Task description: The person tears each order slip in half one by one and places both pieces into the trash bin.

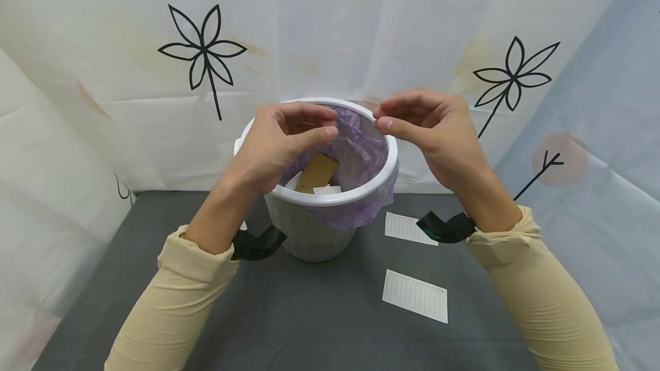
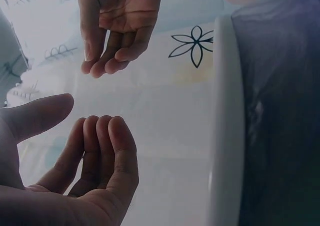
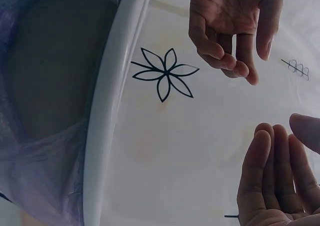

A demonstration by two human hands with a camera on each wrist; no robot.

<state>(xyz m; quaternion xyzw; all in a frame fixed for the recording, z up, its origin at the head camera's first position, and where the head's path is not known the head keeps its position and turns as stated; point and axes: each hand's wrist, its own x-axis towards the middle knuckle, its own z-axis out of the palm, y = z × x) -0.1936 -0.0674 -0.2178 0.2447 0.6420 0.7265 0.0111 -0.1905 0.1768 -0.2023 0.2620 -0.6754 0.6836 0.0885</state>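
Observation:
A white waste bin (image 1: 309,233) stands upright on the dark table, lined with a thin purple plastic bag (image 1: 363,156) folded over part of its rim. Inside lie a brown cardboard piece (image 1: 318,170) and a small white paper piece (image 1: 327,190). Over the bin's left side hovers my left hand (image 1: 289,136), fingers loosely bent, thumb apart from them. My right hand (image 1: 433,130) mirrors it above the right rim. Both wrist views show bare space between thumb and fingers of the left hand (image 2: 95,171) and the right hand (image 3: 275,181). The two hands face each other without touching.
Two ruled white paper sheets lie to the bin's right, a nearer sheet (image 1: 415,296) and a farther sheet (image 1: 404,227) partly behind the right wrist strap (image 1: 446,228). A white cloth (image 1: 309,27) with black flower drawings hangs behind the table (image 1: 309,325).

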